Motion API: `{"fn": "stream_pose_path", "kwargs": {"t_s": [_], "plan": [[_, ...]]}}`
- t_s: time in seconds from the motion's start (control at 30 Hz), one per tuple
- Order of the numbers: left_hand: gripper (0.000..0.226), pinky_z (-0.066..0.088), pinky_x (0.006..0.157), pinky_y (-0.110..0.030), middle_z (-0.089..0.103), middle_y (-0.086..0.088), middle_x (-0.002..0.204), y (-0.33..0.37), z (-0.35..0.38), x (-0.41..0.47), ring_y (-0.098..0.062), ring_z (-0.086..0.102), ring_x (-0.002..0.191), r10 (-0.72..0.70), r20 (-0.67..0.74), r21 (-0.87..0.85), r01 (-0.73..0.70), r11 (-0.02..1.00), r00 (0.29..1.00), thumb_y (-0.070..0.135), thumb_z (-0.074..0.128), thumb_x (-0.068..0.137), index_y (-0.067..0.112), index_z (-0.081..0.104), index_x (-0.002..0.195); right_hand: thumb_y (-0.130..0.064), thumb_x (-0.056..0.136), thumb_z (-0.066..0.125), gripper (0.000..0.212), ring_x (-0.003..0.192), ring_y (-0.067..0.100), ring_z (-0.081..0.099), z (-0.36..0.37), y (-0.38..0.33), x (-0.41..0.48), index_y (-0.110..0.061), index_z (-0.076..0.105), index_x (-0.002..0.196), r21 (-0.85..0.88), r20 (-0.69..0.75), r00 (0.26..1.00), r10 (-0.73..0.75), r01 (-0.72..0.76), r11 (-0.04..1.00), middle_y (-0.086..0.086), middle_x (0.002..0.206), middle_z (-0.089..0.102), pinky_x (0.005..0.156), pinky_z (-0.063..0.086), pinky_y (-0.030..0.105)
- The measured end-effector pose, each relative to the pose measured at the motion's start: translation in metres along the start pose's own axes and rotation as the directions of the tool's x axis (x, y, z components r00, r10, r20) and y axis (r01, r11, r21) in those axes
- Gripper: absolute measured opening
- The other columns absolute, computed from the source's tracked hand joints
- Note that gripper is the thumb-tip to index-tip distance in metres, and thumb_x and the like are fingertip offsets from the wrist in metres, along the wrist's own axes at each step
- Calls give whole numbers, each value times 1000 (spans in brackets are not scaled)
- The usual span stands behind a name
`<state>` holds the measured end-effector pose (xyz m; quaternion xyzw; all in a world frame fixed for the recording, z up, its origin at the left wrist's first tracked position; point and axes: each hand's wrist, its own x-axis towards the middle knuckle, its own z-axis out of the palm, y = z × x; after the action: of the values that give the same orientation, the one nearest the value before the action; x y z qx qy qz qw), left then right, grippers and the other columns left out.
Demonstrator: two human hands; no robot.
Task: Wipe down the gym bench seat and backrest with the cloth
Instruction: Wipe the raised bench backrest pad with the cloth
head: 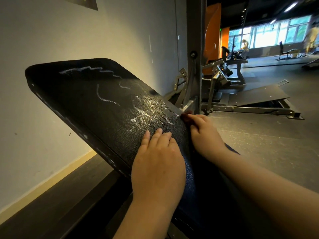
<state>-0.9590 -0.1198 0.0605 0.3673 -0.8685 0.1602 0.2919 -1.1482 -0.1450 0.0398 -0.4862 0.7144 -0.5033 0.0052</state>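
At nine o'clock, pale wall (51, 40). Centre, tilted black backrest (77, 100), streaked with white marks (107, 100). At six, left hand (158, 163) flat on its lower end, fingers straight and together. At four, right hand (203, 133), fingers curled over dark red cloth (185, 117) against backrest's right edge. At one, grey frame (196, 75).

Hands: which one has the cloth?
The right hand, gripping the dark red cloth at the backrest right edge; the left hand lies flat on it, empty.
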Motion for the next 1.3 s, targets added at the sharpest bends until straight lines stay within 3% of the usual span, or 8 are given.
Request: {"fn": "stream_pose_path", "kwargs": {"t_s": [0.07,0.2,0.4,0.67,0.83,0.97,1.07,1.3], "plan": [[33,48,106,-48,71,-5,122,0,0,-1,-22,62,123,9,-9,-10,-9,1000,1000,23,58,89,8,75,112,-19,103,47,42,133,15,41,6,-11,-18,-28,52,144,14,22,999,-46,45,999,-6,144,44,114,31,30],[40,50,104,-48,72,-5,118,-1,0,2,-21,64,119,17,-23,-10,-18,1000,1000,24,46,88,8,77,108,-19,104,47,41,129,0,40,-6,-11,-31,-30,53,143,58,117,963,-241,236,970,-16,139,45,112,31,19],[52,50,104,-49,72,-4,120,-1,1,2,-21,63,121,8,24,-17,-8,1000,1000,29,34,87,8,77,107,-18,104,43,42,132,24,43,7,-4,6,-24,51,145,-28,-18,999,45,-45,999,1,143,46,112,34,35],[35,48,106,-49,71,-6,120,-1,-1,2,-23,63,122,-11,53,-14,12,1000,999,24,60,85,7,75,111,-23,105,47,45,133,-13,30,-25,-16,-70,-43,45,145,76,240,922,-305,295,952,-31,143,36,109,27,9],[51,28,121,-44,58,1,142,3,-11,3,-16,44,140,-16,133,-31,20,999,991,32,35,93,13,66,129,-18,105,44,43,139,21,38,-11,-7,-28,-24,49,147,11,29,999,37,-37,999,-2,148,43,119,31,39],[48,16,125,-42,49,2,150,5,-18,3,-15,32,147,-14,153,-51,23,998,988,30,32,100,16,56,139,-17,104,48,42,134,4,37,-8,-24,-76,-31,53,143,38,65,976,-210,207,977,-13,144,46,113,29,20],[45,9,126,-41,44,3,154,5,-18,4,-14,25,150,-9,132,-55,16,998,991,29,32,104,17,51,144,-17,104,47,41,130,-9,37,-18,-19,-82,-31,53,143,67,120,957,-264,258,964,-17,141,47,107,24,5],[44,11,126,-43,44,2,153,6,-23,2,-16,27,149,-26,144,-56,35,998,989,27,34,105,14,51,143,-16,104,46,39,129,-5,42,-13,-13,-84,-28,54,140,141,-31,993,-111,114,983,-22,133,50,112,33,21]]}}
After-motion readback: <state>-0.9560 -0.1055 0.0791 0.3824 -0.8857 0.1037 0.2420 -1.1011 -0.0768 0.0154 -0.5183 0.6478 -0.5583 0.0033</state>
